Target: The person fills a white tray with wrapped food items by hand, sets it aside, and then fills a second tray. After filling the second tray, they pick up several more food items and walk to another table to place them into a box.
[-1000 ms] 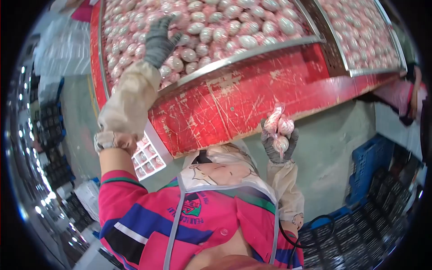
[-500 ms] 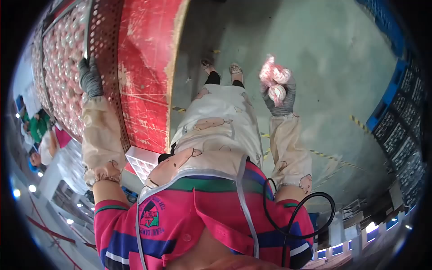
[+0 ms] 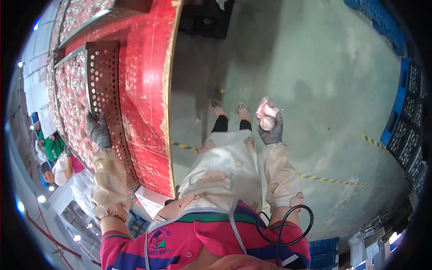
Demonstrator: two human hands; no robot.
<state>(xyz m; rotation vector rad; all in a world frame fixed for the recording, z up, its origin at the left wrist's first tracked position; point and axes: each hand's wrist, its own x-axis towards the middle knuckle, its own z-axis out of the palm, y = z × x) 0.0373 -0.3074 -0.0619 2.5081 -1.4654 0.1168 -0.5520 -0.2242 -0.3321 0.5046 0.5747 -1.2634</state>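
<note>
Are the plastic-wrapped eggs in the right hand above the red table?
No, the right hand holds the plastic-wrapped eggs over the floor, clearly outside the red table.

Shiny plastic-wrapped, pink-and-white packets (image 3: 267,116) sit bunched in the right hand (image 3: 272,134). Similar wrapped pieces (image 3: 72,90) fill the metal tray (image 3: 102,74) on the red desk (image 3: 150,90).

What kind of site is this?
Likely a factory packing floor: a silver perforated-metal tray of pink-and-white plastic-wrapped pieces, black slatted crates, yellow-and-black striped floor tape.
</note>
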